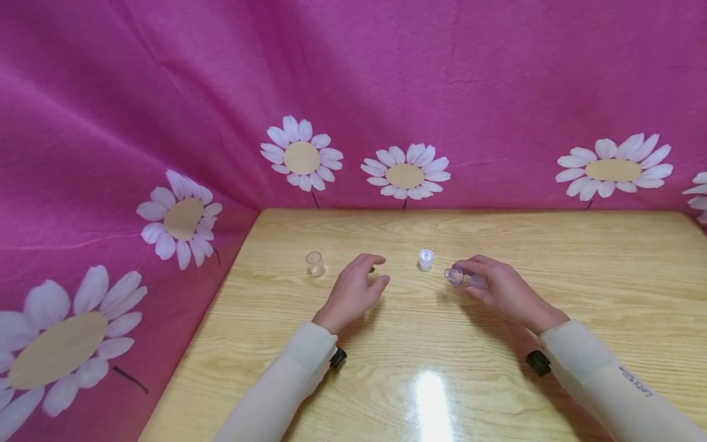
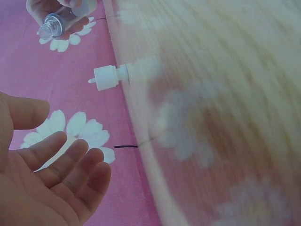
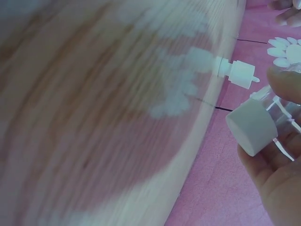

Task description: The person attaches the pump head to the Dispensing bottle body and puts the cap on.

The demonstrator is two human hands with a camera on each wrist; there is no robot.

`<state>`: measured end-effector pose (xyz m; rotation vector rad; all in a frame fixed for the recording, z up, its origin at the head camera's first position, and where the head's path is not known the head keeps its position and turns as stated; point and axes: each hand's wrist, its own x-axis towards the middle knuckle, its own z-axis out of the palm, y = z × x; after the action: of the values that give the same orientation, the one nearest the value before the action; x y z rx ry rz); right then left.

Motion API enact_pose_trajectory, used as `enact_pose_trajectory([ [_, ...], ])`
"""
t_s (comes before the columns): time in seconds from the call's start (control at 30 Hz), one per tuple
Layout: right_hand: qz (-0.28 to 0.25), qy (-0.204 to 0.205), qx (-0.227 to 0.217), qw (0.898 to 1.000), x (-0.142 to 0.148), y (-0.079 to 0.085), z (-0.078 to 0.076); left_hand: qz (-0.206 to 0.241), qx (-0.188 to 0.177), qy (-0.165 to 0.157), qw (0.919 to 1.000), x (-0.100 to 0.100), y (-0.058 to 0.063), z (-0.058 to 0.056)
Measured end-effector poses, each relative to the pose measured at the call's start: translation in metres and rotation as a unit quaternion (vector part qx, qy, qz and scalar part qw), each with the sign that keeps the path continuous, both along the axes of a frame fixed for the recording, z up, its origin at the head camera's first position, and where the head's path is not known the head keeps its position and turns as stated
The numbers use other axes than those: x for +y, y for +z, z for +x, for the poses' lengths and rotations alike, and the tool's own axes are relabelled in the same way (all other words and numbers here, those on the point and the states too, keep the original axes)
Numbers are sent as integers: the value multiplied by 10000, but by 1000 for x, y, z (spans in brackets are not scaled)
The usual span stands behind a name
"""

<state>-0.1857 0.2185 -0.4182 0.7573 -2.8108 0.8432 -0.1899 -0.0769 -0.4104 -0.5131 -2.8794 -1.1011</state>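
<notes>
A clear cylindrical cup (image 1: 315, 265) stands on the pale wood-grain desk (image 1: 409, 337). Near it, the left hand (image 1: 355, 291) has relaxed, parted fingers holding nothing. Next stands a small white plastic nozzle (image 1: 426, 259); beside it, the right hand's (image 1: 499, 285) fingers curl round a clear, white-based bottle (image 1: 455, 275), tilted.

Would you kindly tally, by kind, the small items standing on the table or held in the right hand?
Clear cup-like piece: 1
White nozzle piece: 1
Clear bottle, held in the right hand: 1
Total: 3
</notes>
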Motion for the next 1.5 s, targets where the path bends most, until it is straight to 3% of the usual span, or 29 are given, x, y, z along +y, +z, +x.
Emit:
enact_pose_trajectory([
  [0.17,-39,68,-31,10000,1,-2,-1,-39,-181,90,9998,4,-4,-11],
  [0.43,-63,76,-213,9997,-2,-6,-2,-314,-279,129,9990,13,1,-26],
  [0.8,35,144,-108,9998,-6,-2,-3,-18,-887,192,9959,20,5,-42],
  [1.1,-25,56,-406,9992,-3,-3,0,-232,-853,-12,9961,39,1,-47],
  [1.5,88,64,-318,9994,1,-8,-1,-449,-808,19,9957,60,-5,-58],
])
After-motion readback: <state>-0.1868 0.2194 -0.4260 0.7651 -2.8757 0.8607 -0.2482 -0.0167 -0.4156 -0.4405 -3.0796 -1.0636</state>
